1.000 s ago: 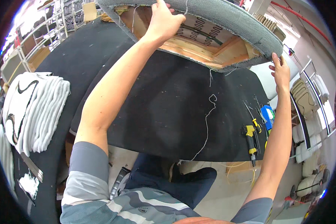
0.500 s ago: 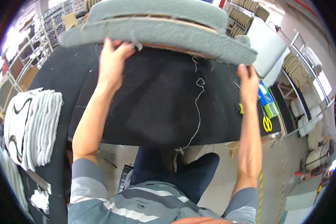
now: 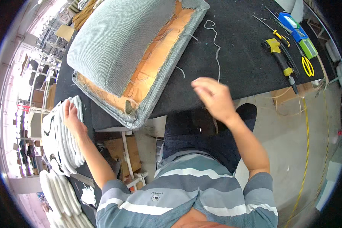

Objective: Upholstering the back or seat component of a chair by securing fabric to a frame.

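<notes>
A grey-blue upholstered seat cushion (image 3: 102, 49) lies tilted across the upper left of the black-covered table (image 3: 239, 79). Bare wooden board (image 3: 155, 68) with loose threads shows between its padded part and its fabric edge. To its left, my left hand (image 3: 74, 118) has its fingers stretched out over a stack of white pads (image 3: 57, 125); whether they touch, I cannot tell. My right hand (image 3: 215, 98) hovers above the table's front edge, slightly blurred, holding nothing visible, fingers loosely extended. Beyond it, a long pale thread (image 3: 217, 49) trails across the table.
At the table's right lie a yellow-and-black air tool (image 3: 280, 60), a screwdriver (image 3: 281, 38), yellow-handled scissors (image 3: 307, 66) and a blue-and-green box (image 3: 298, 34). More white pads (image 3: 62, 197) are piled lower left. A yellow hose (image 3: 307, 144) hangs down at right.
Both hands have let go of the cushion, which now lies turned at the left with its wooden board showing. My left hand has moved to the white pads, my right hand nearer my body.
</notes>
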`<state>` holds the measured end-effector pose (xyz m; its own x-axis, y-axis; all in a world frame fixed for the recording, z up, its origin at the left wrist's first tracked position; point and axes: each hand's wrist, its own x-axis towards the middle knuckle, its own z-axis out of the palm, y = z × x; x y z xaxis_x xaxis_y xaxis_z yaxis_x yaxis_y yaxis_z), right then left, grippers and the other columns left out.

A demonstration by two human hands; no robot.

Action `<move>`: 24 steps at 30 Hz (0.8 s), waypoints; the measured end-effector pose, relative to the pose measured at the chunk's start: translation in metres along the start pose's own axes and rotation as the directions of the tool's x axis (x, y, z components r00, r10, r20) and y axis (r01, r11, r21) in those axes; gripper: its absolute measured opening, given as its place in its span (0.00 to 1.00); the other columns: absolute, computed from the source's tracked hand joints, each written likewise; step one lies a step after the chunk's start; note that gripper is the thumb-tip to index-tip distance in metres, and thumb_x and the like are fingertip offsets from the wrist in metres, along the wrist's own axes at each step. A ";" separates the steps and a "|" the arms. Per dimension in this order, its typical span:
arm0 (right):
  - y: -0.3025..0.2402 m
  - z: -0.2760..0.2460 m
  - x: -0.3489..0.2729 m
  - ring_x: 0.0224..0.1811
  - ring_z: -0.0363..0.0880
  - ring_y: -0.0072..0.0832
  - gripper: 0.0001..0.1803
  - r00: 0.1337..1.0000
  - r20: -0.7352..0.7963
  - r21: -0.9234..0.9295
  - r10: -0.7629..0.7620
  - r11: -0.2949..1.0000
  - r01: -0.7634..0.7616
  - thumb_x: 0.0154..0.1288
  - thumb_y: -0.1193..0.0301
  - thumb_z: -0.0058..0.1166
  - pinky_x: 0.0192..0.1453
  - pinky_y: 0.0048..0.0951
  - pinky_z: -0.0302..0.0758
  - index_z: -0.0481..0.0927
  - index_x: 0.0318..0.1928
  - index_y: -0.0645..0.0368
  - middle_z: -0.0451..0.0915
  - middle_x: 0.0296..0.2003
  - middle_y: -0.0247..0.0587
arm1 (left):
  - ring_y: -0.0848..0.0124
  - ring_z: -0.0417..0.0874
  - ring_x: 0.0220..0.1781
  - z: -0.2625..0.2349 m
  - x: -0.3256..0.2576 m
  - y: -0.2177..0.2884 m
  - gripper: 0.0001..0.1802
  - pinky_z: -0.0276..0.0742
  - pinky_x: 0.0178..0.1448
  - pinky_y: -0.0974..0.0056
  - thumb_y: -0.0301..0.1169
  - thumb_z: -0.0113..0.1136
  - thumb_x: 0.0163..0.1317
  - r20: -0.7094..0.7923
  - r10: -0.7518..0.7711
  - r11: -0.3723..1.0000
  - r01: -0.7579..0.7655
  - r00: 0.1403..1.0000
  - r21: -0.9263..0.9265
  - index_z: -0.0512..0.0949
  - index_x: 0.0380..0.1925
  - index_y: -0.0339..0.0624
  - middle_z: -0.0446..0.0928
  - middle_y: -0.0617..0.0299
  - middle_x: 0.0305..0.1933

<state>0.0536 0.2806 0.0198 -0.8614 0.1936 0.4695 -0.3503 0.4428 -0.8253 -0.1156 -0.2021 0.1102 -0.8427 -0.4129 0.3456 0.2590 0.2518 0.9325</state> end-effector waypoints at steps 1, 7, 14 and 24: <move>0.012 -0.011 0.002 0.53 0.87 0.45 0.10 0.993 -0.065 -0.027 0.096 0.995 -0.098 0.69 0.73 0.59 0.60 0.40 0.82 0.86 0.47 0.64 0.87 0.49 0.51 | 0.69 0.77 0.64 0.002 -0.018 -0.005 0.26 0.71 0.65 0.65 0.18 0.52 0.70 -0.002 -0.003 1.000 0.003 1.000 0.002 0.74 0.68 0.34 0.78 0.56 0.64; 0.075 -0.056 0.010 0.64 0.80 0.43 0.17 0.991 -0.130 -0.484 -0.020 0.874 -0.046 0.69 0.63 0.63 0.68 0.42 0.75 0.86 0.51 0.61 0.84 0.58 0.47 | 0.71 0.80 0.61 0.011 -0.110 -0.049 0.21 0.73 0.62 0.64 0.32 0.58 0.77 0.121 -0.208 0.978 0.207 0.971 0.016 0.75 0.66 0.38 0.79 0.61 0.62; 0.063 -0.009 0.025 0.62 0.73 0.43 0.18 0.981 -0.187 -0.728 -0.049 0.677 -0.104 0.60 0.59 0.71 0.65 0.48 0.68 0.86 0.40 0.60 0.80 0.53 0.41 | 0.64 0.84 0.58 0.043 -0.153 -0.041 0.25 0.82 0.59 0.60 0.40 0.50 0.82 0.214 -0.412 0.897 0.436 0.886 -0.077 0.67 0.70 0.38 0.79 0.55 0.61; 0.073 -0.173 -0.040 0.59 0.81 0.47 0.15 0.968 -0.208 -0.629 0.143 0.738 -0.244 0.74 0.67 0.57 0.65 0.41 0.76 0.82 0.53 0.65 0.81 0.57 0.52 | 0.57 0.82 0.63 0.026 -0.200 -0.022 0.35 0.80 0.61 0.54 0.59 0.38 0.82 0.575 -0.567 0.684 0.726 0.590 -0.071 0.67 0.73 0.45 0.78 0.54 0.67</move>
<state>0.1262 0.4563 -0.0050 -0.8072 0.4327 0.4015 0.1834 0.8304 -0.5262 0.0353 -0.1024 0.0182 -0.9155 0.1165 -0.3850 -0.4010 -0.1897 0.8962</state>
